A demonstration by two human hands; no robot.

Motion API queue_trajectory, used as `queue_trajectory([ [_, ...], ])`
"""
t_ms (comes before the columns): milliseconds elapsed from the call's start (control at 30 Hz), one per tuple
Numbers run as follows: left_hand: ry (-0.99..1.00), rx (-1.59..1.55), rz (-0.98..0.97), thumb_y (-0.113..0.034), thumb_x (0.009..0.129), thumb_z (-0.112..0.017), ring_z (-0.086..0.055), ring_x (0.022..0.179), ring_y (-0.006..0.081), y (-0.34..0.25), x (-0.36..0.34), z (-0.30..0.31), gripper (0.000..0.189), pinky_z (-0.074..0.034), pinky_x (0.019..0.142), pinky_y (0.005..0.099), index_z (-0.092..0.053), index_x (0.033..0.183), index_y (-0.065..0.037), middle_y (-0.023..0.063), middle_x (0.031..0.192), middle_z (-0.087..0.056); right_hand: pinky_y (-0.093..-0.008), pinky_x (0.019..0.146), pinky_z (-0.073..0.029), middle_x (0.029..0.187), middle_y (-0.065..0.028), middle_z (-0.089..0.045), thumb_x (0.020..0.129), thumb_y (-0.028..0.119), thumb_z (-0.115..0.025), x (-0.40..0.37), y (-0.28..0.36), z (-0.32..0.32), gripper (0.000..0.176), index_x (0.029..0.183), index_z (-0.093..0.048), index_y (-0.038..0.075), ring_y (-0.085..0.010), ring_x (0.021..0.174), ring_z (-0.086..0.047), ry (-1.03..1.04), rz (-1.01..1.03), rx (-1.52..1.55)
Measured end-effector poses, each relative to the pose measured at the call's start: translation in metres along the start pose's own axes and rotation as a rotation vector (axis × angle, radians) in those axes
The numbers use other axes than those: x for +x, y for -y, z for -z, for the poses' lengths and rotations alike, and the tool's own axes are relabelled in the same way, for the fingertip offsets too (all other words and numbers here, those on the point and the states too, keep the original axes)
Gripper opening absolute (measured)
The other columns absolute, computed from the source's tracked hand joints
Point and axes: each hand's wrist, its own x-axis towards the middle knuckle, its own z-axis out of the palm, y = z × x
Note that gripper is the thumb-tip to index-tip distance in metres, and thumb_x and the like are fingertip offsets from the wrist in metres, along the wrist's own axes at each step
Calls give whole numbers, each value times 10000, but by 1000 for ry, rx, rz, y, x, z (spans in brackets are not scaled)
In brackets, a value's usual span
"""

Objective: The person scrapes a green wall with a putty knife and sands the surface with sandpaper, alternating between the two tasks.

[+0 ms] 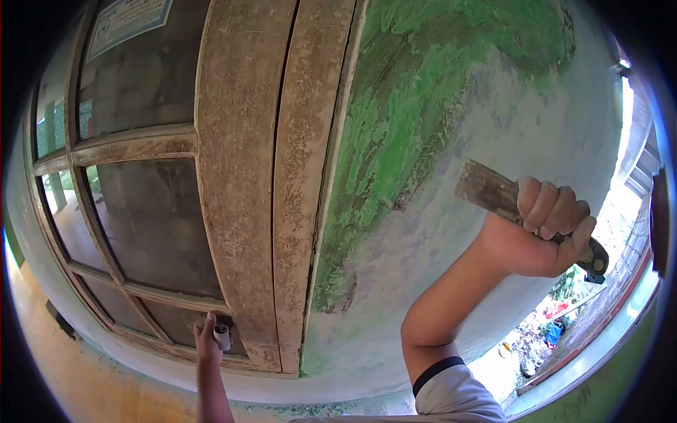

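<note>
My right hand (pixel 546 229) is raised at the right and grips a scraper (pixel 486 190) by its handle. The wide, worn metal blade lies against the wall (pixel 451 127), where green paint is partly scraped off down to grey. Far lower left, my left hand (pixel 208 338) rests on the bottom of the weathered wooden window frame (pixel 240 183). It is closed around a small white cylindrical object (pixel 222 337), whose nature I cannot tell.
The window has several glass panes (pixel 151 225) between wooden bars, and a paper notice (pixel 127 21) shows at the top left. A ledge runs below the window. At the lower right, outdoor ground with colourful items (pixel 550 331) lies in sunlight.
</note>
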Motion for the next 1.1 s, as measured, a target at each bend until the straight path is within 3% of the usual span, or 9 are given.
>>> queue_trajectory([
  [100,90,46,-15,-344,876,-580,-567,493,155,-5,-4,-1,226,-428,379,273,-542,800,-134,39,665,-596,-269,491,-255,569,17,-353,950,205,-329,-7,-42,14,253,707,-364,147,-87,452,-281,-3,-144,-138],
  [267,-28,-54,3,-329,850,-635,-543,429,189,0,0,-2,334,-426,347,300,-389,847,-103,80,643,-571,-278,491,-259,585,14,-358,942,195,-349,-6,-11,0,229,717,-362,151,-90,455,-279,0,-12,-48],
  [433,49,12,-24,-348,878,-579,-535,454,152,-1,0,0,236,-426,369,285,-508,772,-149,27,627,-563,-272,502,-244,543,20,-309,915,183,-376,-11,-33,1,273,646,-336,153,-90,449,-253,-50,-164,-131],
  [600,-15,15,-23,-352,867,-596,-521,445,155,-1,-2,-3,242,-425,367,289,-491,774,-156,24,608,-540,-262,488,-233,560,11,-316,901,163,-385,-17,-27,8,263,643,-334,147,-94,445,-250,-148,81,-198],
  [700,-16,9,-8,-359,862,-600,-538,461,163,-4,-4,-5,248,-425,369,288,-495,776,-151,33,624,-556,-295,471,-252,577,4,-339,931,158,-340,-11,-34,10,226,706,-334,141,-95,455,-272,2,-115,-114],
  [800,1,-5,-24,-365,864,-594,-557,481,166,-3,-1,-3,252,-427,374,284,-504,778,-146,41,654,-582,-295,469,-248,565,-2,-329,932,145,-348,-13,-14,-1,206,728,-322,135,-102,445,-265,-45,61,59],
  [867,147,41,-37,-363,868,-589,-567,492,166,-6,-2,0,251,-431,381,283,-509,779,-142,42,656,-589,-290,469,-250,564,0,-333,935,152,-353,-18,-35,4,197,742,-322,134,-101,447,-270,-57,24,-38],
  [933,112,53,-28,-360,872,-584,-566,488,163,-5,-3,0,249,-431,380,282,-515,777,-141,41,654,-591,-281,464,-248,564,5,-336,933,173,-376,-18,-38,8,181,763,-326,136,-96,447,-276,-13,-45,-210],
  [1100,67,20,-30,-344,884,-570,-560,471,156,-6,-3,-6,245,-433,378,278,-530,769,-131,42,646,-594,-272,471,-244,564,20,-312,924,182,-380,-18,-23,1,233,702,-321,142,-87,451,-258,-112,74,-81],
])
